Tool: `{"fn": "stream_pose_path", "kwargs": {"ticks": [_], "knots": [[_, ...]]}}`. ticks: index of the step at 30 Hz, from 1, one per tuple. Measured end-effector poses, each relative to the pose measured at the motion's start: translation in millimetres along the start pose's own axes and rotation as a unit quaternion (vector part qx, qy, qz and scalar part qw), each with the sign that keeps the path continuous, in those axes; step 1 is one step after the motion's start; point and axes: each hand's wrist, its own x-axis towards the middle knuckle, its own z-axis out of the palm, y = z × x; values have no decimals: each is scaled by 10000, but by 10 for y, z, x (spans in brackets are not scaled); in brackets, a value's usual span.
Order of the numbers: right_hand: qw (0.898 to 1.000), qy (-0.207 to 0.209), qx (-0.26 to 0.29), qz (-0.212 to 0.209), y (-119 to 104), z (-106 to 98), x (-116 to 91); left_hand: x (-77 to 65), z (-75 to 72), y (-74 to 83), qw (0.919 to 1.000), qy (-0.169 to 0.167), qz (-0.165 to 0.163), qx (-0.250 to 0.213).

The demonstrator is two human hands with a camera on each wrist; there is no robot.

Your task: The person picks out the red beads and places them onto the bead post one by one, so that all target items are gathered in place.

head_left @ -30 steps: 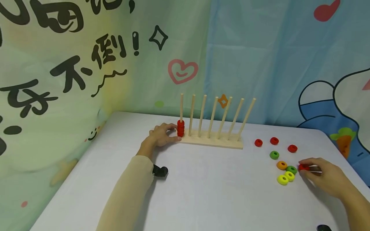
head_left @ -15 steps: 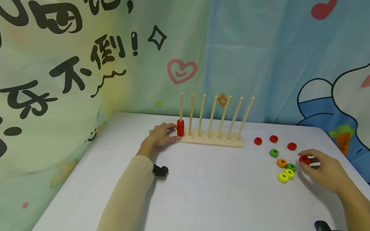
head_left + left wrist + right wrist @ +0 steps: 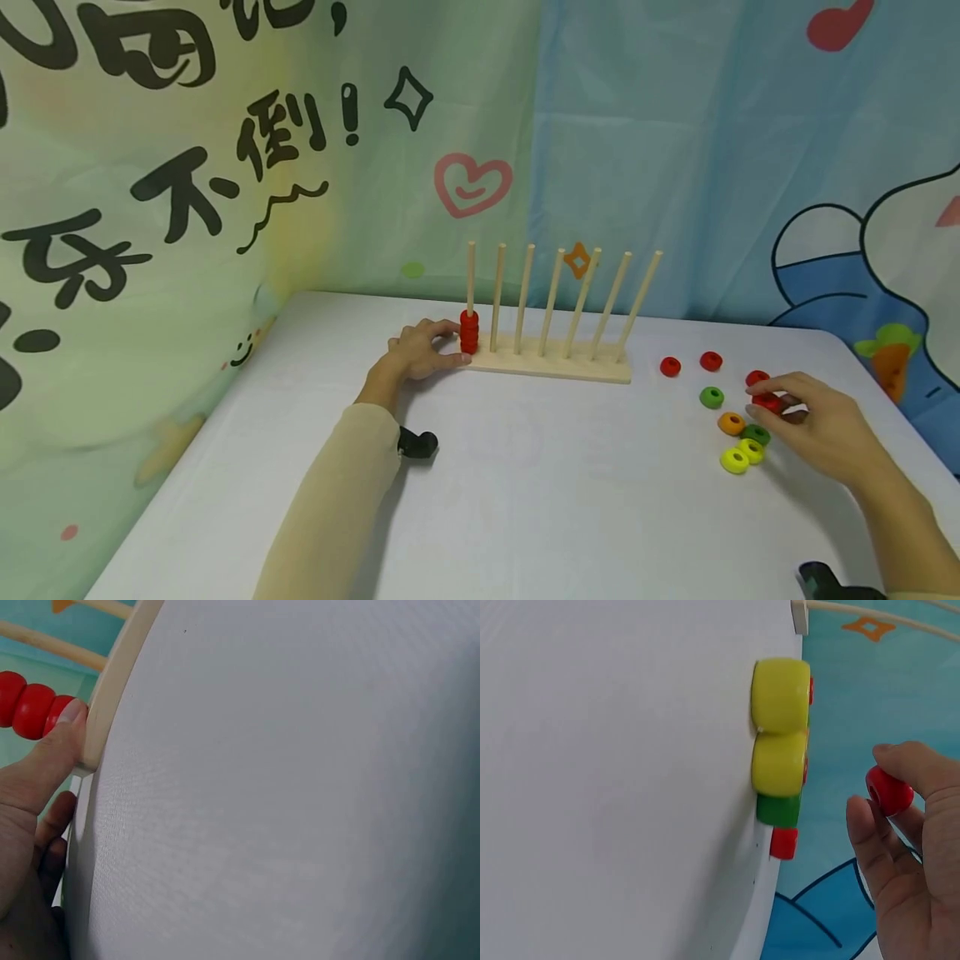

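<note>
Glossy red bead [image 3: 767, 402] in a pinch, pale wooden rack [image 3: 555, 371] held by one end

Head cam: right hand [image 3: 821, 425] near 4 o'clock, thumb and fingertips round that bead; left hand [image 3: 423, 350], thumb and fingers wrapping the rack's 9 o'clock end, smooth round pegs upright. Left wrist: shiny, fat red bead stack [image 3: 34, 711] toward 10 o'clock, thumb against it. Right wrist: pinched bead at 3 o'clock, its hole showing; chunky yellow beads [image 3: 780, 705] toward 1.

Loose beads [image 3: 712, 400] right of peg rack [image 3: 551, 367], on table [image 3: 570, 483].
</note>
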Motion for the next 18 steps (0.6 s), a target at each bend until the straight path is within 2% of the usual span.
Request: {"fn": "stream_pose_path", "kwargs": {"ticks": [13,18], "knots": [[9979,-21,391,-510,-205,123,162,-16,-4,-10,10000,37,45,-66],[9975,90,362,-607,-282,132,238,-15,-2,-5,9999,51,37,-86]]}}
